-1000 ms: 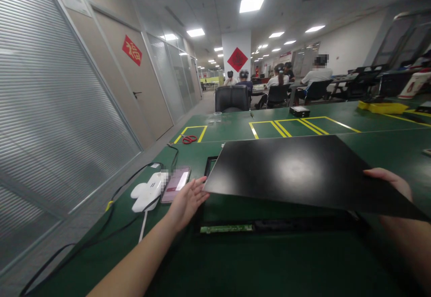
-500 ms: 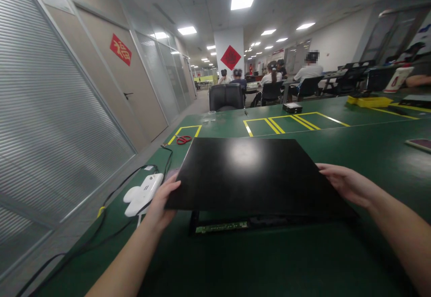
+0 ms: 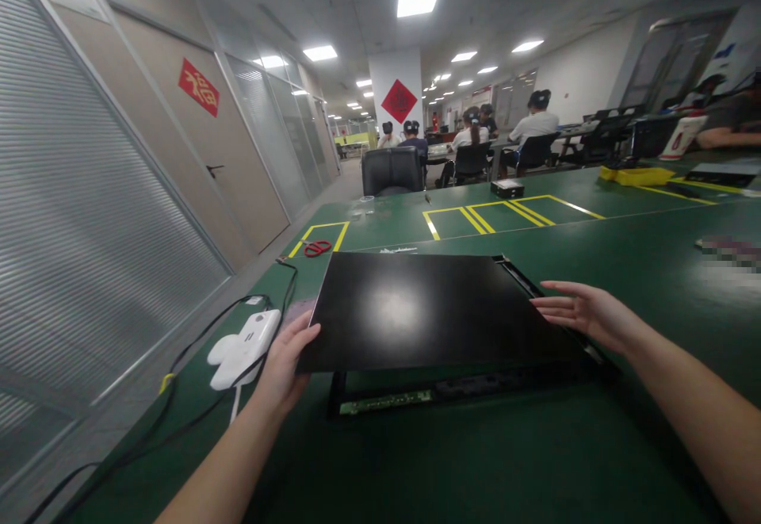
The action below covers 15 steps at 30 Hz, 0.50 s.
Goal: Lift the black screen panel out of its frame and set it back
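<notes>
A flat black display panel (image 3: 428, 310) with a glossy light reflection is held low over the table, its left side raised. My left hand (image 3: 291, 353) is closed on its left edge, the thumb on top and the fingers underneath. At the right edge, my right hand (image 3: 579, 314) is open, fingers stretched out; whether they touch the panel I cannot tell. Below the panel lies a black frame (image 3: 517, 274), seen along the right side and the front. A green circuit board strip (image 3: 386, 403) shows at the front; the panel hides the rest of the frame.
On the green table (image 3: 476, 460), a white power strip (image 3: 246, 349) with black cables lies left. Red-handled scissors (image 3: 317, 249) are beyond it. Yellow tape outlines (image 3: 452, 211), a small black box (image 3: 507, 189) and a yellow tray (image 3: 636, 175) are farther back. Several people sit beyond.
The panel has shifted left relative to the frame, uncovering the frame's right side. My right hand's fingers have opened and straightened at the right edge. My left hand keeps its hold.
</notes>
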Motion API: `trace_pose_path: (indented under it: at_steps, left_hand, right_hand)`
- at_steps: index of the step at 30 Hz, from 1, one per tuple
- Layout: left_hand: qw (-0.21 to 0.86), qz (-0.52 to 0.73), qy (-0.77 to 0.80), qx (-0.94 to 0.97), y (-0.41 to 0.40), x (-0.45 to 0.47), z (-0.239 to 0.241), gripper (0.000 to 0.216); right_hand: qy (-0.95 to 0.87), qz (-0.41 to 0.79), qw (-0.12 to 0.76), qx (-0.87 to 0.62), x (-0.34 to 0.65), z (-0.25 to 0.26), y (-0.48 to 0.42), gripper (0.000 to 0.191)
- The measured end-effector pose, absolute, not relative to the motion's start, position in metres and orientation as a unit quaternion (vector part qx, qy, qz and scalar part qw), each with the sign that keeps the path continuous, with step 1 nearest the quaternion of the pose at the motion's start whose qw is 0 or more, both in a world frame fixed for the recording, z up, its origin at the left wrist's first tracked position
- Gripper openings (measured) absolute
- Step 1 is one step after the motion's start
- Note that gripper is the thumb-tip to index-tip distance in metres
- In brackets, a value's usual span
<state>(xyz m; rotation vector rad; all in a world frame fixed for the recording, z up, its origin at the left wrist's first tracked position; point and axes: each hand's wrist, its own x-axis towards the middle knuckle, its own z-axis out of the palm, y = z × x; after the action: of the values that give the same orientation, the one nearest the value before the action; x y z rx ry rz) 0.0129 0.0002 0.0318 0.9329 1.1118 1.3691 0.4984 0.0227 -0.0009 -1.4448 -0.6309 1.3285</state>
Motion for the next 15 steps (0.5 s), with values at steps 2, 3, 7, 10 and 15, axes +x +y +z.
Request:
trace_pose_path:
  at_steps: [2,3,7,10,15]
  left_hand:
    - [0.545,0.569,0.470,0.397,0.000,0.014,0.029,0.055]
    - [0.548,0.564,0.471,0.400,0.000,0.015,0.028,0.054]
    - [0.561,0.543,0.469,0.413,0.002,0.018,0.018,0.053]
    - [0.572,0.529,0.472,0.413,0.004,0.019,0.012,0.058]
    - [0.574,0.523,0.473,0.416,0.006,0.019,0.006,0.060]
  right_hand:
    - [-0.268,0.546,0.509,-0.609,0.498,-0.001,0.023,0.034]
    - [-0.268,0.541,0.508,-0.615,0.499,-0.001,0.023,0.032]
    - [-0.263,0.514,0.504,-0.642,0.503,-0.004,0.024,0.025]
    - [-0.273,0.498,0.501,-0.653,0.507,-0.008,0.026,0.026]
    - [-0.275,0.482,0.501,-0.664,0.504,-0.006,0.026,0.025]
